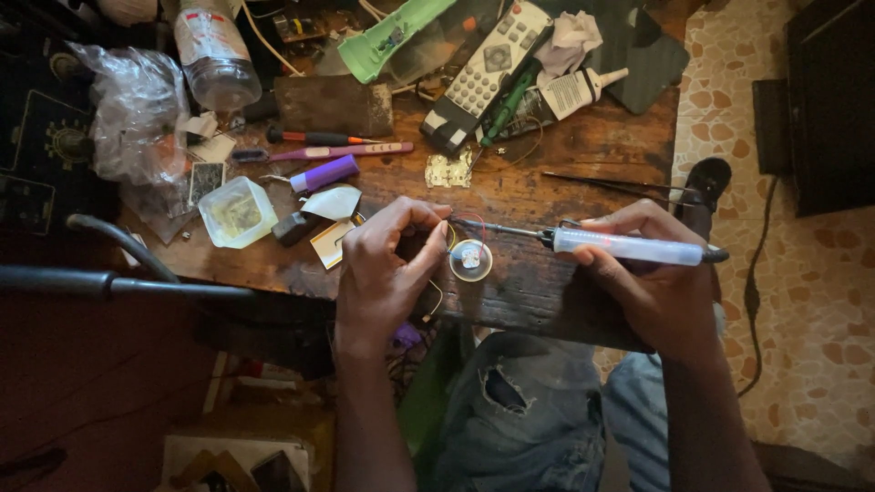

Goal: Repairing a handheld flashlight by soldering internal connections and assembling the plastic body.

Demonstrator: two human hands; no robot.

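Clamped tight around the soldering iron point(629, 246), the right hand point(652, 273) had it pinned across the fingers, thumb pressing the clear handle from below, metal tip pointing left. And that tip sat just above the small round disc point(470, 260), a pale metal-ringed piece lying on the worn wooden bench point(583, 150), near its front edge. Over on the other side, the left hand point(387, 269) was pinched shut, thumb and forefinger closed on a thin wire point(452, 239) right beside the disc; whether the wire touched the disc, I couldn't tell. Both hands crowded that one spot, the disc between them.

Further back the bench was packed. A grey remote control point(488, 73) lay tilted, a green screwdriver point(506, 109) just beside it, and a small white glue tube point(583, 91) next to that. A crumpled tissue point(570, 41) sat above the tube. Off to the left, a purple marker point(324, 173), a pink-handled tool point(337, 152) and a red-and-black screwdriver point(314, 138) lined up, near a clear plastic tub point(237, 211). A plastic bottle point(214, 55) lay at the top left by a crinkled plastic bag point(132, 114). Tweezers point(611, 185) rested well right of the clutter. Torn jeans point(529, 410) showed below the bench edge.
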